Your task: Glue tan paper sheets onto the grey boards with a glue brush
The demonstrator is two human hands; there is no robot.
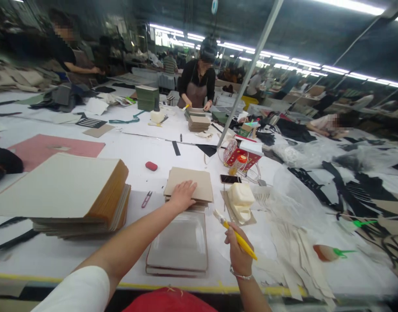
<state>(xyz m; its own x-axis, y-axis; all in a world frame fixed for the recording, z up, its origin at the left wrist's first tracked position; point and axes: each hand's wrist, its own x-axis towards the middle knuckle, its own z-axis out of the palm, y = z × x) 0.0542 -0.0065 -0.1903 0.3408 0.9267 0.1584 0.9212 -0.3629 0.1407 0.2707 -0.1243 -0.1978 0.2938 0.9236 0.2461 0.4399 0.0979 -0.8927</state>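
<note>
My left hand (pixel 183 195) lies flat, fingers spread, on a small stack of beige boards (pixel 201 180). In my right hand (pixel 240 251) is a yellow-handled paintbrush (pixel 241 241), its pale bristles pointing up and to the left. Between my arms, close to the table's front edge, sits a stack of grey panels (pixel 178 245) with a glossy top and brown edges. A whitish tub (pixel 241 195) coated with a cream-coloured substance stands on a board just beyond the brush.
A tall stack of large boards (pixel 56 184) stands at left. Thread snips (pixel 147 199) and a red oval case (pixel 151 166) lie nearby. Right are a phone (pixel 230 179), fabric strips (pixel 296 251) and a green-tipped bottle (pixel 325 252). A co-worker (pixel 199 80) works across the table.
</note>
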